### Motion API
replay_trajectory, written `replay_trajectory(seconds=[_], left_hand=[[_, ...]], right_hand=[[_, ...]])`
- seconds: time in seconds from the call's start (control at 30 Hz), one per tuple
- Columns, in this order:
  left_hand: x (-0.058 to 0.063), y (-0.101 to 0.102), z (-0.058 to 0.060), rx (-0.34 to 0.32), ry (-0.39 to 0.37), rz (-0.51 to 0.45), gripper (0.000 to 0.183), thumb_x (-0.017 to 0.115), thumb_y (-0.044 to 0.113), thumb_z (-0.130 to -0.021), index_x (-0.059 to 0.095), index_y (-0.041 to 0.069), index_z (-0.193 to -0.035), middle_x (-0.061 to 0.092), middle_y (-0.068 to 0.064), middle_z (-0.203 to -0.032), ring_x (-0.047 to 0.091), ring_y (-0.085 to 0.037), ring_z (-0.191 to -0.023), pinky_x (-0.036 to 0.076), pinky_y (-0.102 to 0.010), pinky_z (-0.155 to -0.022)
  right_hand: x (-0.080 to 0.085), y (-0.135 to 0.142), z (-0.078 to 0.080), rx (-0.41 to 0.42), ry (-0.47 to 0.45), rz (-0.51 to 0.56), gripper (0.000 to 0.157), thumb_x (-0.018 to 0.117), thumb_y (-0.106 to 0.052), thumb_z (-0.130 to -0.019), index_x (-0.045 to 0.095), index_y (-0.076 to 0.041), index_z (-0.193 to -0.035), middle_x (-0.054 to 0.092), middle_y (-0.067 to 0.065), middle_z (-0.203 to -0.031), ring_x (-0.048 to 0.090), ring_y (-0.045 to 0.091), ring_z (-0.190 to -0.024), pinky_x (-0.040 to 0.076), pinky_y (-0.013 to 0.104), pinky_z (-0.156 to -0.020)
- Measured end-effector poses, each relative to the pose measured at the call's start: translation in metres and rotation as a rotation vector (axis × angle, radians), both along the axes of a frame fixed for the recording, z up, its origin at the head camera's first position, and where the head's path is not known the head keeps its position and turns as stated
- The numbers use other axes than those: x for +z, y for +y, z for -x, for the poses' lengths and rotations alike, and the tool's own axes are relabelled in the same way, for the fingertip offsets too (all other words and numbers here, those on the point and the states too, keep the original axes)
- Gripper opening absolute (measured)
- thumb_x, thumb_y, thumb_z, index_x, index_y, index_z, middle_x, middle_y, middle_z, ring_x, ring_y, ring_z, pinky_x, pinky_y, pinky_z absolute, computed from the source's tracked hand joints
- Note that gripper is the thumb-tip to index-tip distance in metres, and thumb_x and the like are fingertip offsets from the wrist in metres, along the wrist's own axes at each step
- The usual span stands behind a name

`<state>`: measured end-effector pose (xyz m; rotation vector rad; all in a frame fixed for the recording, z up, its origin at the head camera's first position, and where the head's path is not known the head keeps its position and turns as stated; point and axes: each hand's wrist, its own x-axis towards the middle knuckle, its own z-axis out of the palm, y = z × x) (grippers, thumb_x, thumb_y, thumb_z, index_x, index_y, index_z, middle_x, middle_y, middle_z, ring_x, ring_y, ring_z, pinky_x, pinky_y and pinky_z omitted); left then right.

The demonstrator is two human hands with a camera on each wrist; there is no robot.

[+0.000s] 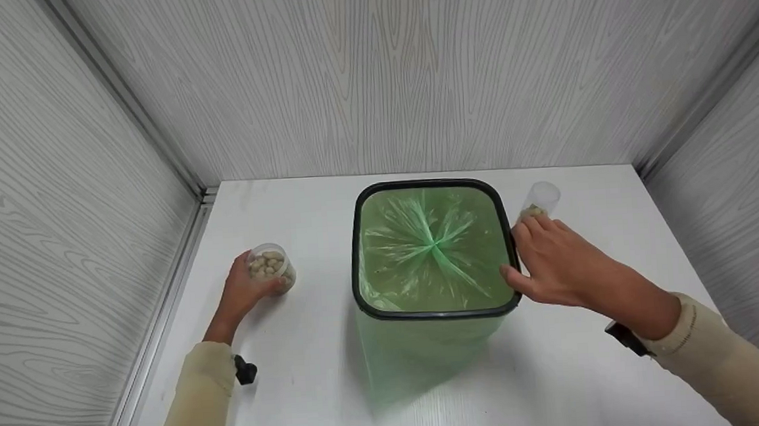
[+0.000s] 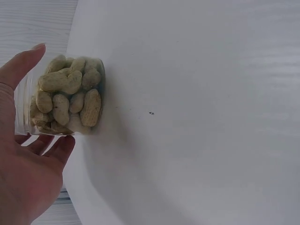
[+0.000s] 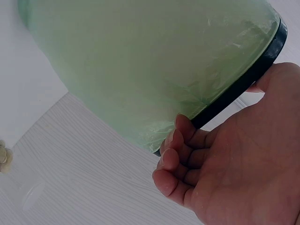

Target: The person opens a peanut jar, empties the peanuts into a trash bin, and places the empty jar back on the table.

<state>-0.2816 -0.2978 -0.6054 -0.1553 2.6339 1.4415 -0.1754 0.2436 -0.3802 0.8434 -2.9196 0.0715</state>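
A clear jar of peanuts in their shells (image 1: 267,266) stands at the left of the white table, and my left hand (image 1: 244,286) holds it between thumb and fingers. In the left wrist view, the peanuts (image 2: 70,91) show through the jar's side. A trash bin with a black rim (image 1: 438,315) and a green plastic liner (image 1: 421,250) stands in the middle, the liner gathered at its centre. My right hand (image 1: 557,261) pinches the bin's right rim, thumb on top and fingers curled at the outside, as the right wrist view (image 3: 234,164) also shows.
Just beyond my right hand is a second clear container (image 1: 542,196) with some pale pieces at its bottom, partly hidden by the fingers. Wood-patterned panels (image 1: 371,75) enclose the white table (image 1: 312,401) at the back and both sides.
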Motion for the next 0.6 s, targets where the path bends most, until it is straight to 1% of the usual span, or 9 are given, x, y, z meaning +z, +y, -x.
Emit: replay_trajectory(seconds=[0.1,0.37,0.6], left_hand=[[-0.004,-0.001,-0.002,0.001,-0.004,-0.011,0.112,0.084,0.041,-0.085,0.015,-0.001,-0.163,0.034,-0.028,-0.162,0.039,-0.042,-0.148,0.031,-0.057,-0.123],[-0.012,-0.001,-0.007,0.031,-0.047,-0.07,0.114,0.083,0.043,-0.085,0.012,0.003,-0.165,0.034,-0.025,-0.164,0.037,-0.039,-0.151,0.029,-0.056,-0.125],[-0.017,0.0,-0.01,0.052,-0.052,-0.107,0.113,0.085,0.041,-0.085,0.014,0.006,-0.165,0.034,-0.021,-0.164,0.035,-0.037,-0.152,0.027,-0.055,-0.126]], right_hand=[[0.0,0.0,0.0,0.0,-0.004,0.002,0.043,0.054,-0.037,-0.097,0.053,0.006,-0.103,0.059,0.02,-0.105,0.056,0.039,-0.111,0.047,0.054,-0.09],[-0.001,-0.001,0.0,0.0,-0.001,0.007,0.041,0.054,-0.036,-0.097,0.052,0.004,-0.1,0.057,0.018,-0.099,0.056,0.037,-0.107,0.046,0.052,-0.087],[0.0,0.0,0.001,-0.01,-0.02,-0.001,0.043,0.053,-0.037,-0.097,0.053,0.005,-0.103,0.058,0.019,-0.102,0.056,0.038,-0.108,0.046,0.054,-0.09]])
